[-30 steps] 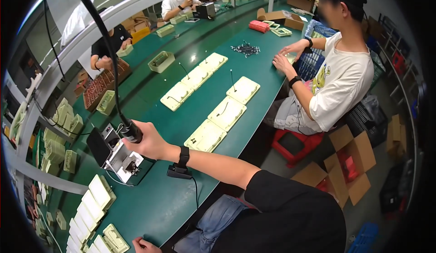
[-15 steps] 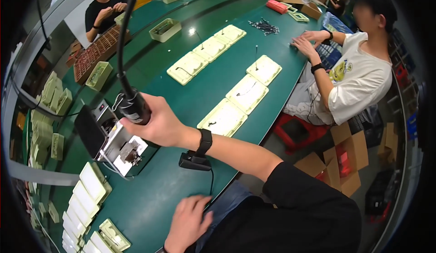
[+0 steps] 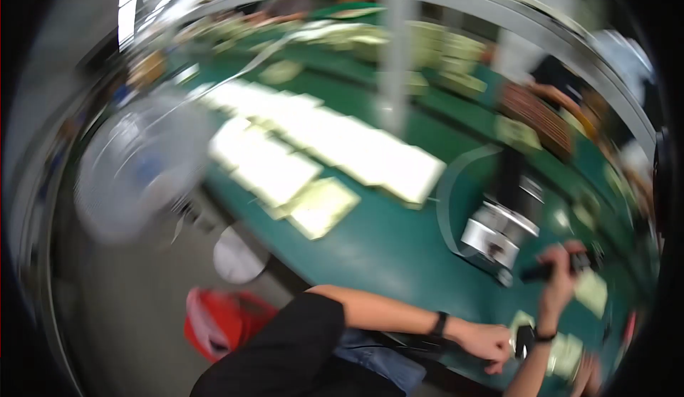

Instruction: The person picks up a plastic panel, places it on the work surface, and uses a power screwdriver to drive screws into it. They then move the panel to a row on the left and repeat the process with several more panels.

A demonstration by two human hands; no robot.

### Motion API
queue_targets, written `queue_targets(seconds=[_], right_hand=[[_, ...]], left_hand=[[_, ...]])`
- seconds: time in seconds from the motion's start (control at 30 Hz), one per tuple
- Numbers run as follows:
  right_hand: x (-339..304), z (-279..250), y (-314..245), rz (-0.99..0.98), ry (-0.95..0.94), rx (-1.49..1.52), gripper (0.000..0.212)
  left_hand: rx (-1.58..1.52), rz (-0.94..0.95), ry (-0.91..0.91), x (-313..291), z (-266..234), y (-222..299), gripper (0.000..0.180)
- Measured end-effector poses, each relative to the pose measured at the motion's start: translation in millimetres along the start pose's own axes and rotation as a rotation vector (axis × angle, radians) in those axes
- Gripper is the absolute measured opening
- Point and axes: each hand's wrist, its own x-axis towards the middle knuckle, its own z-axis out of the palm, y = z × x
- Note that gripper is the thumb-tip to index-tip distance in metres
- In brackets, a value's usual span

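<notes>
Motion blurs the view. Toward the right, my right hand [image 3: 559, 276] is closed around a black electric screwdriver [image 3: 586, 260], beyond a silver-and-black machine [image 3: 499, 233]. My left hand [image 3: 484, 341] hangs low near the table's front edge, fingers curled downward and smeared. I cannot make out whether it holds anything. Just right of it are a small black box [image 3: 525, 341] and pale green plastic cases [image 3: 565, 354]. Rows of white-topped cases [image 3: 342, 140] lie across the table, with one pale green case [image 3: 324, 207] at their near end.
A grey metal post [image 3: 395, 62] rises behind the rows. A blurred translucent round fan-like thing [image 3: 142, 169] stands at the left, above a red stool [image 3: 224, 322]. A partitioned brown tray [image 3: 538, 116] sits at the far right, near another person's arm [image 3: 559, 98].
The view has swung left, bringing the rows of white-topped cases to the middle. My right hand keeps the screwdriver. My left hand, spread low before, now has its fingers curled downward.
</notes>
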Motion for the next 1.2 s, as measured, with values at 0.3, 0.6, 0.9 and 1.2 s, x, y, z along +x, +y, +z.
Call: queue_targets(seconds=[0.3, 0.6, 0.9, 1.2], right_hand=[[12, 10, 12, -0.038, -0.085, 0.021, 0.021], [1, 29, -1, -0.066, -0.051, -0.033, 0.017], [4, 26, 6, -0.042, 0.044, -0.061, 0.015], [5, -14, 26, -0.122, 0.123, -0.14, 0.011]], left_hand=[[1.255, 0.506, 0.38, 37, -19, -80, 0.059], [1.265, 0.367, 0.291, 15, -2, -98, 0.065], [1.505, 0.134, 0.394, -106, 22, -17, 0.046], [1.485, -0.196, 0.248, -118, 16, -5, 0.046]])
